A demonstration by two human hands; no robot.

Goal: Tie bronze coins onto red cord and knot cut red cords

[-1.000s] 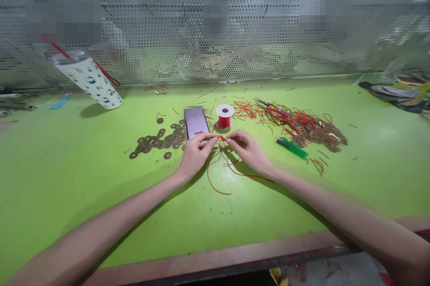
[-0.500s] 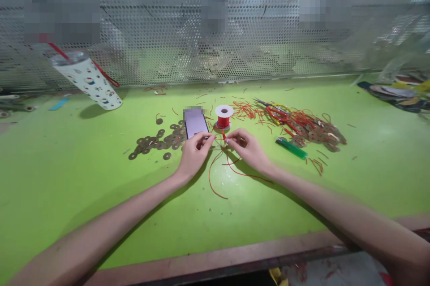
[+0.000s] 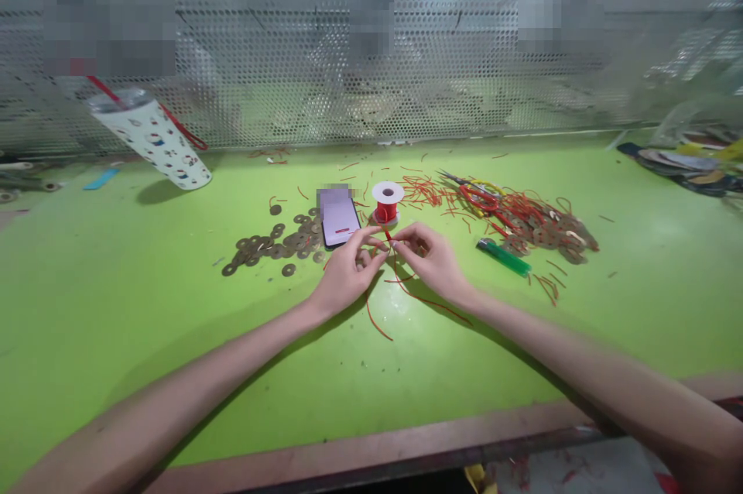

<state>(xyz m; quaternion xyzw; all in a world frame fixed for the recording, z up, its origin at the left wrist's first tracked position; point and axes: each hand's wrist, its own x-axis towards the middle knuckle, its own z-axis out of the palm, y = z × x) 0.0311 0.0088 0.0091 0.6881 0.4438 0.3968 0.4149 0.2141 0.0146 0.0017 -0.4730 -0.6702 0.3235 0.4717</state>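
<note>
My left hand (image 3: 347, 272) and my right hand (image 3: 430, 259) meet at the middle of the green table (image 3: 174, 339), fingertips pinched together on a red cord (image 3: 388, 237). Loose ends of the cord trail down towards me across the table. Just beyond my fingers stands a white spool of red cord (image 3: 387, 202). A phone (image 3: 339, 219) lies flat to the left of the spool, beside a scatter of round coins with holes (image 3: 268, 244).
A green lighter (image 3: 504, 255) lies right of my right hand. Behind it are scissors (image 3: 471, 186) and a heap of coins tied with red cord (image 3: 542, 223). A patterned cup (image 3: 149, 136) stands far left. A perforated metal screen closes the back.
My left hand has shifted right and closer to my right hand, so the fingertips now meet. The trailing cord loop below has shortened and moved.
</note>
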